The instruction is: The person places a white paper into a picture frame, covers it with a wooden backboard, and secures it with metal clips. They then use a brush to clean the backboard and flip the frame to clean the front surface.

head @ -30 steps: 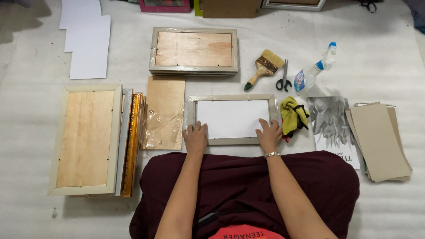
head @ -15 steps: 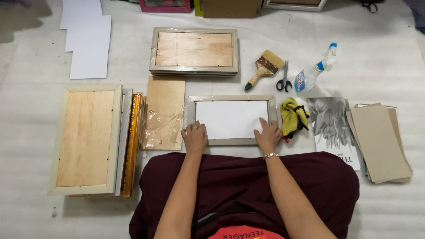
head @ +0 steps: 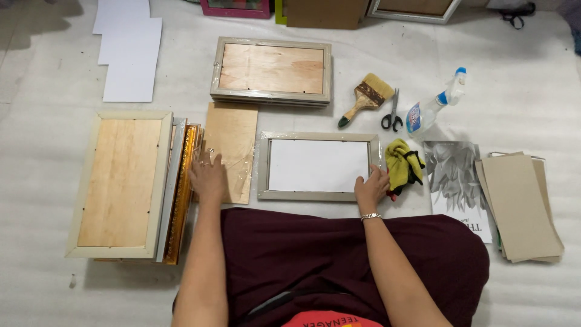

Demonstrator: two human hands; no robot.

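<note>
Hands at work on picture frames spread over white floor padding.

Left hand [head: 207, 177] laid flat, fingers spread, on loose plywood backing board [head: 229, 151] just left of face-down grey frame [head: 319, 166]; right hand [head: 371, 187] resting open on frame's lower right corner, gripping nothing. Best lifted level, by both long edges, and lowered squarely into frame's recess. Frame's retaining tabs too small to make out; far frames cut off at top edge.
</note>
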